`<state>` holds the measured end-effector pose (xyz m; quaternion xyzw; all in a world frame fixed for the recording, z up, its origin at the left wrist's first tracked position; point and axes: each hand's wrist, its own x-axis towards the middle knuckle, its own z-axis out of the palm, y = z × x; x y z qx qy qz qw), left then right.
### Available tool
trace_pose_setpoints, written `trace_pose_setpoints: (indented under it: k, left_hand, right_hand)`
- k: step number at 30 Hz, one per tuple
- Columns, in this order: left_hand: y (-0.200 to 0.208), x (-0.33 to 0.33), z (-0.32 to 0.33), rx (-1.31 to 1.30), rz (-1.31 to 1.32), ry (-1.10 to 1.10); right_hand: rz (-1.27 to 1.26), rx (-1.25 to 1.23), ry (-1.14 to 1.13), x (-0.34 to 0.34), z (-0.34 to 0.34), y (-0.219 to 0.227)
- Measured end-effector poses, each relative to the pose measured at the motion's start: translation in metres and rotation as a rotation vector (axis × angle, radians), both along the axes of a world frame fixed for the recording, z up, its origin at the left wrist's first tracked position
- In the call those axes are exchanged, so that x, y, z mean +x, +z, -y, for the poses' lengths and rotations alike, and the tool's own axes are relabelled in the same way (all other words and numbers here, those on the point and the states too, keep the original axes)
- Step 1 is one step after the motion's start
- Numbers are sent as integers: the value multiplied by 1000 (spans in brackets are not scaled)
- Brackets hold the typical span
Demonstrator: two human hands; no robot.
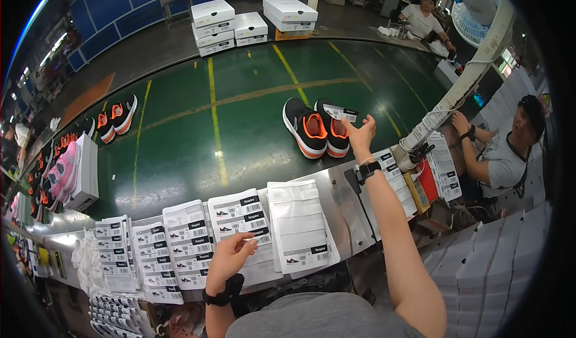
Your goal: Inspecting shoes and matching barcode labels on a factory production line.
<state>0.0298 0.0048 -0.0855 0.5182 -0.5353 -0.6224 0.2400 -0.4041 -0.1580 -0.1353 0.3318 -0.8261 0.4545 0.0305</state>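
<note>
A pair of black running shoes with orange linings stands on the green belt right of centre; the left shoe (304, 128) shows fully. A white printed label (340, 113) lies over the right shoe (339, 140). My right hand (361, 136) is stretched out to this shoe, thumb and fingers apart, the thumb at the label's lower edge. Low over a stack of label sheets (240, 209) hovers my left hand (231, 259), its fingers loosely spread and holding nothing. To its right lies a sheet stack (300, 218) with only its bottom label left.
More label stacks (186, 236) line the metal ledge. At left on the belt stand further shoes (123, 117) and a white box (85, 176) beside pink shoes (62, 169). White shoeboxes (290, 12) sit beyond the belt. A slanted pole (462, 80) and a co-worker (510, 146) are at right.
</note>
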Motion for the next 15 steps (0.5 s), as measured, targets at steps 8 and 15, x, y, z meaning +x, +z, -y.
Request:
trace_pose_setpoints:
  k: [8, 15]
  left_hand:
    - [-1, -38, -9, -159, 155, -197]
    - [17, -62, -18, -159, 453, -664]
  right_hand:
    - [685, -265, 488, 65, -75, -3]
    - [1103, 94, 1039, 147, -93, 21]
